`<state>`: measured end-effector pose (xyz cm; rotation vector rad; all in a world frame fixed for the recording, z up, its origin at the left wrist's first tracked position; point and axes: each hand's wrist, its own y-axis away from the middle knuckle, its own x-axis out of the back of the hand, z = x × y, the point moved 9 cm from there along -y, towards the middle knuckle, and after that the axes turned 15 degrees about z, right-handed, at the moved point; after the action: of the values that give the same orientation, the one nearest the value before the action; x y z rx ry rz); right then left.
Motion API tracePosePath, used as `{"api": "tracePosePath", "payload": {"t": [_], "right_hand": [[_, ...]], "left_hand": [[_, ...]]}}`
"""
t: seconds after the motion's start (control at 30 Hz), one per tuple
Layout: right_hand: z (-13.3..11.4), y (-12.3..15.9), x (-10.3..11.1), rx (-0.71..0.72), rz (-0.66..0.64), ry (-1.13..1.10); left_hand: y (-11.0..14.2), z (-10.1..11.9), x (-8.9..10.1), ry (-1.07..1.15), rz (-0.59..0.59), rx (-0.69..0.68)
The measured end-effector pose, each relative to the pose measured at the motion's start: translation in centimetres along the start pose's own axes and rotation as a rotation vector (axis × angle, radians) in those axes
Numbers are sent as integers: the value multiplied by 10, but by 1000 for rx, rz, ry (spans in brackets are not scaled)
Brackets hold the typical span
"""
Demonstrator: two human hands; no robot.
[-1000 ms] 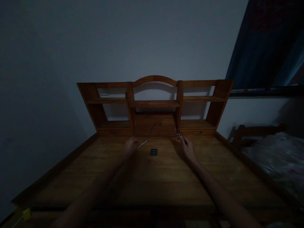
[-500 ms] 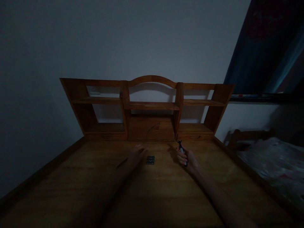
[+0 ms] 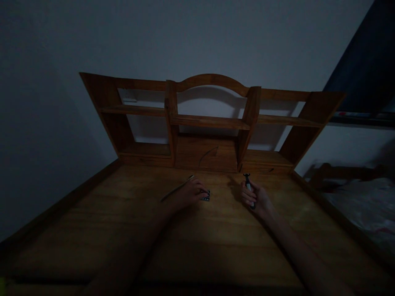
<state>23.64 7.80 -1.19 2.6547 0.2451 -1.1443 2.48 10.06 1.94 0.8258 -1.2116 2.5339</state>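
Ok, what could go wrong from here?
The left hand partly covers the small dark pack, so the pack might get knocked askew. The thin strip lies close beside that hand and could be swept aside. The razor juts out of the right hand and might knock something.

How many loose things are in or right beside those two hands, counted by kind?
Razor-like tool, in the right hand: 1
Small dark slotted piece, at the fingertips of the left hand: 1
Long thin strip, beside the left hand: 1
Total: 3
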Motion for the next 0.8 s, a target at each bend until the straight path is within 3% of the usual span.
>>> {"api": "tracePosePath", "payload": {"t": [0.3,0.8], "right_hand": [[0,1,-2,-12,2,-10],[-2,1,-2,2,-1,-9]], "left_hand": [[3,6,-6,6,-107,-70],[4,2,-5,35,-108,30]]}}
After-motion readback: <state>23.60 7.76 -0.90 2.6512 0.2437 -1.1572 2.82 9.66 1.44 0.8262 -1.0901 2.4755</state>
